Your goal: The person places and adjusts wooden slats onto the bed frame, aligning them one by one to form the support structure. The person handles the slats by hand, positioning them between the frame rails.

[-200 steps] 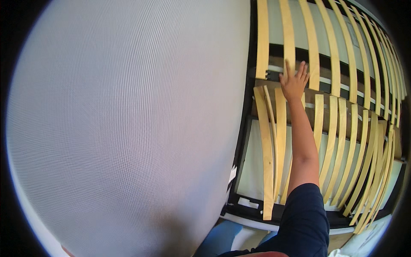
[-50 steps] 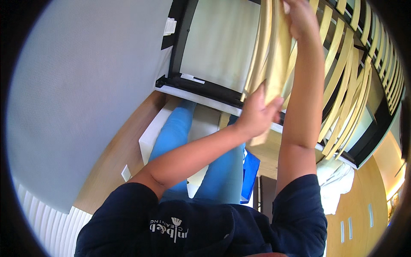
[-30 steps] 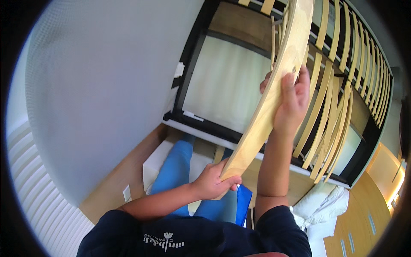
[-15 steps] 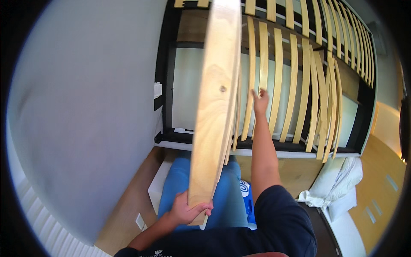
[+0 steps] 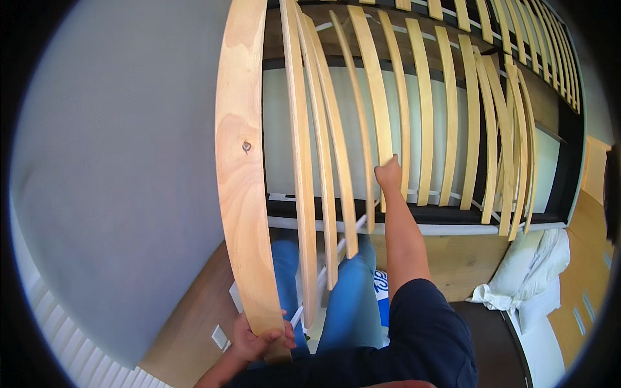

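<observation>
At the lower left, my left hand [image 5: 255,337] is closed round the near end of a wide, pale wooden bed slat [image 5: 242,187] with a dark knot in it. The slat rises steeply past the top of the picture. My right hand [image 5: 389,174] is reached forward, its fingers closed on another curved bed slat [image 5: 369,71] over the frame. Between the hands hang several loose slats [image 5: 323,194], fanned apart, with a white strap [image 5: 343,242] running across their lower ends. The dark bed frame [image 5: 420,216] lies behind them.
Farther right, several slats [image 5: 514,161] lean bunched together, some crossing. A second row of slats [image 5: 543,39] fills the far side. A grey wall [image 5: 123,161] stands close on the left. White bedding [image 5: 527,271] lies at the right, and a blue package [image 5: 383,301] sits beside my legs.
My left hand has swung the wide slat leftward, and the slats behind it have spread apart. My right hand, open before, has closed on a slat.
</observation>
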`<state>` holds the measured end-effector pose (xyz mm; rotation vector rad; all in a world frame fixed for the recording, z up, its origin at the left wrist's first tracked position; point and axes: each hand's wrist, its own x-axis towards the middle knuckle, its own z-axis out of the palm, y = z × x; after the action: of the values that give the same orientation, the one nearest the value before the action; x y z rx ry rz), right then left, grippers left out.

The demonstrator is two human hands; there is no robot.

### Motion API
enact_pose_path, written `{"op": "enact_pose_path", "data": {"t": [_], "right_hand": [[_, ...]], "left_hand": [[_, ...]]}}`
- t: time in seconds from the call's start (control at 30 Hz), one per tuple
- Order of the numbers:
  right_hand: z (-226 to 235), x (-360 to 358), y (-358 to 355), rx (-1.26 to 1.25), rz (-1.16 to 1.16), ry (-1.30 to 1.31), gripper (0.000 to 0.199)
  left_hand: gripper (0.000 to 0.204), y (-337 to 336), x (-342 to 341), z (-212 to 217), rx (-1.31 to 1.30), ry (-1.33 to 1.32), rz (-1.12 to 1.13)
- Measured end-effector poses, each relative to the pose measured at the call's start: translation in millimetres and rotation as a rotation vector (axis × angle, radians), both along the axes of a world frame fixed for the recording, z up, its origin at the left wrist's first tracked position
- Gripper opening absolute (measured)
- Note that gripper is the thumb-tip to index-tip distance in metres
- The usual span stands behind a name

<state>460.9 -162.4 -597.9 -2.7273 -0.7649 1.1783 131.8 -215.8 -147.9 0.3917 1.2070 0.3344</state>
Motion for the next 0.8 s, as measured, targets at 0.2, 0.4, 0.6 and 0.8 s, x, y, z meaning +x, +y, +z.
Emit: {"op": "enact_pose_path", "data": {"t": [0.2,0.4,0.6,0.8], "right_hand": [[-3,47,62,-0.071,0.067,-0.082,0.061],[75,104,74,0.008,0.134,-0.087,0.047],[141,170,16,0.051,0.225,-0.094,0.05],[206,209,-89,0.148,0.104,-0.069,0.039]], "left_hand": [[0.048,13,23,0,0.015,-0.099,0.121],[0.051,21,44,2,-0.091,-0.136,0.111],[0.052,20,41,27,-0.049,-0.045,0.143],[0.057,14,25,36,-0.03,0.03,0.073]]}}
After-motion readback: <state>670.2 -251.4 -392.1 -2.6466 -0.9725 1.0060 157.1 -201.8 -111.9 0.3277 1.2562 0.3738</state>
